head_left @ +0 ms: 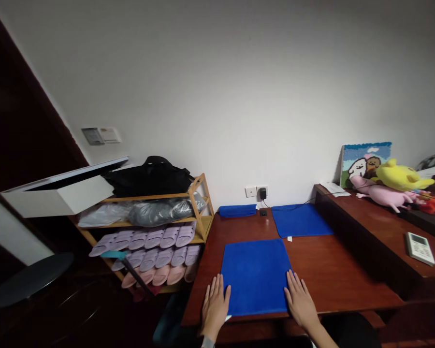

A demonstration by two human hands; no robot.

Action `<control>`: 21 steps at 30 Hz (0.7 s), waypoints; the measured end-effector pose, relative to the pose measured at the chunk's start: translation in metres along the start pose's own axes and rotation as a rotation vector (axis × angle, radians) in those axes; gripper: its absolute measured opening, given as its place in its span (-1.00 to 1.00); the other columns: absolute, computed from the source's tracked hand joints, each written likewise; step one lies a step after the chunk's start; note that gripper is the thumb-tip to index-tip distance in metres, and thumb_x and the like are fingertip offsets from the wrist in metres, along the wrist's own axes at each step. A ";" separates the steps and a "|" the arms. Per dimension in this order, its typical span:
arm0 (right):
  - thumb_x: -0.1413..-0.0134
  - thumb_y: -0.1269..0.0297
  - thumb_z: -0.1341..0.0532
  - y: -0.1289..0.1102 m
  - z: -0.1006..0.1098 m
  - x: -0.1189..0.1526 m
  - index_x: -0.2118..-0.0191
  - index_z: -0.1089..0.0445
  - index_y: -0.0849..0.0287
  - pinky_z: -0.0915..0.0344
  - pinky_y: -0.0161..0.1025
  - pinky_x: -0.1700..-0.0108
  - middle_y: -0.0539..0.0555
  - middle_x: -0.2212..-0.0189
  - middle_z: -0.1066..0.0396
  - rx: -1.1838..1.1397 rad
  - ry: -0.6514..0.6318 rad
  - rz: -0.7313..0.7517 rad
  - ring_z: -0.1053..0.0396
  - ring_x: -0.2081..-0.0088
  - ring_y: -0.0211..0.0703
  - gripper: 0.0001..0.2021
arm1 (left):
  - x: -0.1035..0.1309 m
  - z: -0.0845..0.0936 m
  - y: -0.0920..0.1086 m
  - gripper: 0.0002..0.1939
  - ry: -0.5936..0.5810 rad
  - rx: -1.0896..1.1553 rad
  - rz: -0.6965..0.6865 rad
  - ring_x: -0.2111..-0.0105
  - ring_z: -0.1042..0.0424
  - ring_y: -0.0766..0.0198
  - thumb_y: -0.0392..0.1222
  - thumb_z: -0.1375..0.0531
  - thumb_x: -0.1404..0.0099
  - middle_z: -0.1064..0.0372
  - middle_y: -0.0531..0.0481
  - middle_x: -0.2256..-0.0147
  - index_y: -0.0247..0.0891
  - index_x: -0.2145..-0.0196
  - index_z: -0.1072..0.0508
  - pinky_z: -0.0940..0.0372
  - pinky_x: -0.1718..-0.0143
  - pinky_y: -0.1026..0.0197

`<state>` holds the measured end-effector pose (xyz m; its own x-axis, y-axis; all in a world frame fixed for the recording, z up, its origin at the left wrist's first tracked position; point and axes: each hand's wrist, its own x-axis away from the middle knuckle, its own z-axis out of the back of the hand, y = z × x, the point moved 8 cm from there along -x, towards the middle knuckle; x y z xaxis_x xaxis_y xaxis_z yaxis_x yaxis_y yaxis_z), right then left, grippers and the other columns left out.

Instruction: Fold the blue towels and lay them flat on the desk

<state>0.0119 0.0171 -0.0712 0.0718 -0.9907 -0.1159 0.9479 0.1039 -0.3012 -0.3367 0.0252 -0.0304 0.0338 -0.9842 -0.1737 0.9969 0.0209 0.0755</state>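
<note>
A blue cloth (257, 275) lies spread flat near the front edge of the brown wooden table (311, 275). My left hand (215, 302) rests palm down at its left side, fingers stretched out and thumb touching or nearly touching the edge. On the opposite side my right hand (300, 298) lies flat, its fingertips by the cloth's right edge. Neither hand grips anything. Farther back, a second blue cloth (300, 220) is laid out at the right, and a folded or rolled blue cloth (237, 210) sits against the wall.
A black plug adapter (263, 193) with a cable is in the wall socket. To the left stands a wooden shoe rack (203, 208) with several slippers (154, 238) and a black bag (150, 179). Plush toys (402, 176) and a white remote (419, 248) lie on the raised right surface.
</note>
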 end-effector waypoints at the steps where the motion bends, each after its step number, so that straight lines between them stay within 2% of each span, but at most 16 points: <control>1: -0.41 -0.03 0.23 0.000 0.000 0.001 -0.47 0.03 0.21 0.14 0.07 -0.48 0.05 -0.46 0.12 -0.002 0.021 0.004 0.16 -0.47 0.00 -0.33 | 0.001 0.004 0.004 -0.33 0.020 0.000 0.009 -0.42 -0.01 0.05 0.05 0.17 -0.52 0.01 -0.16 -0.42 -0.42 -0.40 -0.14 -0.01 -0.42 -0.12; 3: -0.41 -0.03 0.21 0.001 0.001 -0.001 -0.46 0.01 0.24 0.11 0.07 -0.47 0.08 -0.46 0.11 -0.006 0.047 0.008 0.13 -0.47 0.02 -0.33 | 0.002 0.013 0.024 -0.35 0.068 0.023 -0.003 -0.42 0.00 0.06 0.04 0.19 -0.53 0.00 -0.15 -0.42 -0.38 -0.40 -0.14 -0.02 -0.42 -0.12; 4: -0.41 -0.03 0.21 0.001 0.001 -0.002 -0.46 0.01 0.26 0.10 0.07 -0.47 0.10 -0.46 0.10 -0.008 0.051 0.011 0.12 -0.47 0.02 -0.33 | 0.002 0.018 0.043 -0.36 0.080 0.049 -0.039 -0.42 -0.01 0.07 0.05 0.20 -0.54 -0.01 -0.13 -0.42 -0.34 -0.40 -0.15 -0.02 -0.42 -0.11; 6: -0.42 -0.02 0.21 0.002 -0.001 -0.004 -0.45 0.00 0.29 0.08 0.06 -0.47 0.12 -0.45 0.07 -0.003 0.046 0.018 0.12 -0.47 0.01 -0.33 | 0.002 0.024 0.096 -0.38 0.064 0.118 -0.178 -0.42 -0.02 0.11 0.06 0.22 -0.55 -0.04 -0.07 -0.41 -0.24 -0.41 -0.14 -0.04 -0.42 -0.09; 8: -0.42 -0.01 0.21 0.004 -0.004 -0.004 -0.45 0.00 0.30 0.08 0.06 -0.47 0.13 -0.45 0.06 0.013 0.041 0.032 0.11 -0.46 0.01 -0.33 | 0.003 0.027 0.159 -0.39 0.023 0.191 -0.372 -0.43 0.01 0.15 0.07 0.22 -0.56 -0.02 -0.02 -0.43 -0.18 -0.43 -0.08 -0.01 -0.44 -0.05; 10: -0.42 0.04 0.21 0.005 -0.006 -0.004 -0.45 -0.02 0.28 0.07 0.07 -0.46 0.13 -0.45 0.06 0.034 0.048 0.053 0.11 -0.46 0.01 -0.36 | 0.004 0.026 0.212 -0.39 -0.029 0.256 -0.493 -0.44 0.05 0.16 0.07 0.23 -0.56 0.03 -0.02 -0.44 -0.17 -0.45 -0.03 0.01 -0.44 -0.05; 12: -0.41 0.10 0.20 0.005 -0.009 -0.003 -0.44 -0.03 0.26 0.06 0.08 -0.45 0.13 -0.45 0.06 0.058 0.061 0.076 0.12 -0.46 0.02 -0.38 | 0.005 0.019 0.245 -0.37 -0.096 0.299 -0.538 -0.44 0.06 0.16 0.10 0.26 -0.56 0.05 -0.05 -0.45 -0.19 -0.45 -0.02 0.03 -0.45 -0.05; 13: -0.40 0.13 0.20 0.006 -0.010 -0.003 -0.44 -0.04 0.26 0.05 0.08 -0.45 0.12 -0.45 0.06 0.067 0.065 0.083 0.12 -0.47 0.02 -0.39 | 0.007 0.015 0.254 -0.36 -0.124 0.311 -0.543 -0.44 0.06 0.16 0.11 0.27 -0.56 0.05 -0.06 -0.45 -0.19 -0.45 -0.02 0.05 -0.45 -0.06; 15: -0.40 0.13 0.19 0.006 -0.012 -0.003 -0.44 -0.04 0.26 0.04 0.07 -0.45 0.12 -0.45 0.06 0.074 0.071 0.089 0.11 -0.46 0.02 -0.39 | 0.011 0.008 0.253 -0.36 -0.143 0.314 -0.541 -0.45 0.08 0.17 0.11 0.29 -0.56 0.06 -0.05 -0.45 -0.18 -0.46 0.01 0.07 -0.46 -0.06; 17: -0.41 0.08 0.18 0.007 -0.010 -0.003 -0.44 -0.04 0.25 0.04 0.06 -0.45 0.13 -0.45 0.06 0.063 0.082 0.085 0.09 -0.46 0.02 -0.38 | 0.017 0.002 0.233 -0.36 -0.122 0.285 -0.525 -0.45 0.10 0.18 0.11 0.28 -0.56 0.10 -0.03 -0.46 -0.16 -0.47 0.06 0.07 -0.46 -0.06; 19: -0.43 0.01 0.18 0.007 -0.006 -0.003 -0.45 -0.03 0.23 0.03 0.07 -0.45 0.12 -0.44 0.05 0.048 0.094 0.082 0.08 -0.46 0.02 -0.37 | 0.023 -0.001 0.195 -0.35 -0.085 0.229 -0.465 -0.45 0.09 0.16 0.13 0.24 -0.56 0.12 -0.02 -0.46 -0.16 -0.47 0.07 0.03 -0.45 -0.07; 21: -0.43 -0.04 0.19 0.007 -0.001 -0.002 -0.45 -0.01 0.20 0.03 0.06 -0.45 0.10 -0.44 0.05 0.037 0.091 0.083 0.07 -0.45 0.00 -0.36 | 0.028 -0.004 0.145 -0.34 -0.038 0.162 -0.357 -0.44 0.05 0.09 0.16 0.20 -0.54 0.11 -0.04 -0.45 -0.16 -0.46 0.05 -0.02 -0.43 -0.13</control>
<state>0.0180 0.0204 -0.0744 0.1234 -0.9665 -0.2250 0.9508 0.1801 -0.2522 -0.1906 0.0018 -0.0280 -0.3190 -0.9303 -0.1812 0.9213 -0.3492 0.1710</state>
